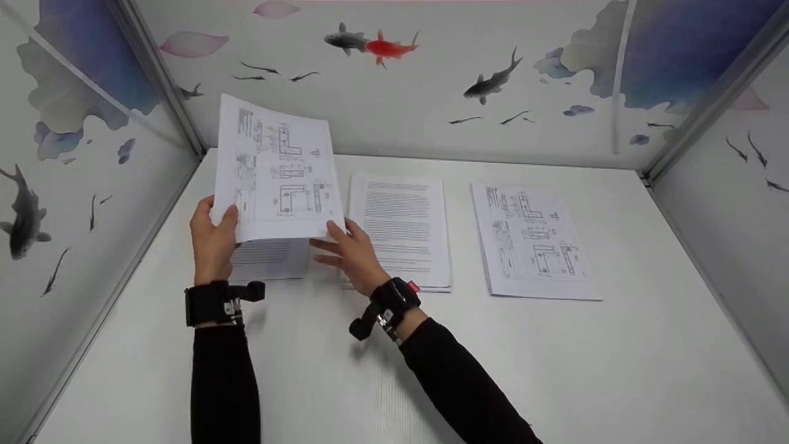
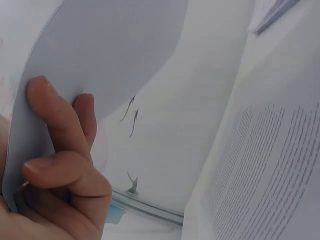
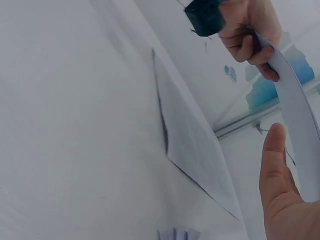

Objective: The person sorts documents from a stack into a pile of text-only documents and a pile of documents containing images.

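Note:
In the head view my left hand (image 1: 212,240) grips the left edge of a thin stack of drawing sheets (image 1: 271,179), thumb in front. Its curled fingers (image 2: 65,175) lie against the blank back in the left wrist view. The stack is raised and tilted, with printed part drawings facing me. My right hand (image 1: 357,256) is at its lower right corner, fingers spread, one over the front. A finger (image 3: 274,155) stands straight beside the sheets in the right wrist view. Below the raised stack lies a text-printed paper pile (image 1: 271,262), partly hidden.
Another pile of text pages (image 1: 400,228) lies at the table's middle, behind my right hand. To the right is a second pile of drawing sheets (image 1: 536,246). White panels (image 1: 400,117) painted with fish enclose the white table (image 1: 493,370) at the back and sides.

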### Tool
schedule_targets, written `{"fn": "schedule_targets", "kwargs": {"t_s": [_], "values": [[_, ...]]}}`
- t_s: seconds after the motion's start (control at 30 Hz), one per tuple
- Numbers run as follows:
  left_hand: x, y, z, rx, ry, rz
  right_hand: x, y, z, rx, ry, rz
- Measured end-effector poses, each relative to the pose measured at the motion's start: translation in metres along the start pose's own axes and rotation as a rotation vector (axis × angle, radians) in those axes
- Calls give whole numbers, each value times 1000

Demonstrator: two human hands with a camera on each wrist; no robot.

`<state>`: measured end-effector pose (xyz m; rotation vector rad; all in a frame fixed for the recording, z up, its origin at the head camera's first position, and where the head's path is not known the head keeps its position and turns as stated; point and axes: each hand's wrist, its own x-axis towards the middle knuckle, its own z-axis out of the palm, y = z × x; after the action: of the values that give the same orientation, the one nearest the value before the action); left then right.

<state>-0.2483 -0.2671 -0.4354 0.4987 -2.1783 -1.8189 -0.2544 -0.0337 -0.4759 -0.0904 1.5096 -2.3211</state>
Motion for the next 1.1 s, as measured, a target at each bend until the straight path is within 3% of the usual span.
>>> {"fn": "schedule_targets", "kwargs": {"t_s": [0.13,0.23,0.33,0.57,0.8,0.93,1.1], "values": [[-2,-5,10,-19,-177,71,1,-10,-16,4,74,-40],[-3,-9,20,-1,-284,140,-3,-15,-29,-89,58,-62],[-3,-12,33,25,-346,164,-8,-18,-42,-175,30,-86],[-11,-11,65,101,-484,121,-20,-24,-73,-188,46,-102],[-17,-7,83,58,-646,12,-26,-28,-92,-167,34,-110],[-20,-7,86,20,-689,-39,-32,-30,-103,-134,53,-129],[-27,-8,99,29,-599,12,-38,-34,-116,-102,39,-142]]}}
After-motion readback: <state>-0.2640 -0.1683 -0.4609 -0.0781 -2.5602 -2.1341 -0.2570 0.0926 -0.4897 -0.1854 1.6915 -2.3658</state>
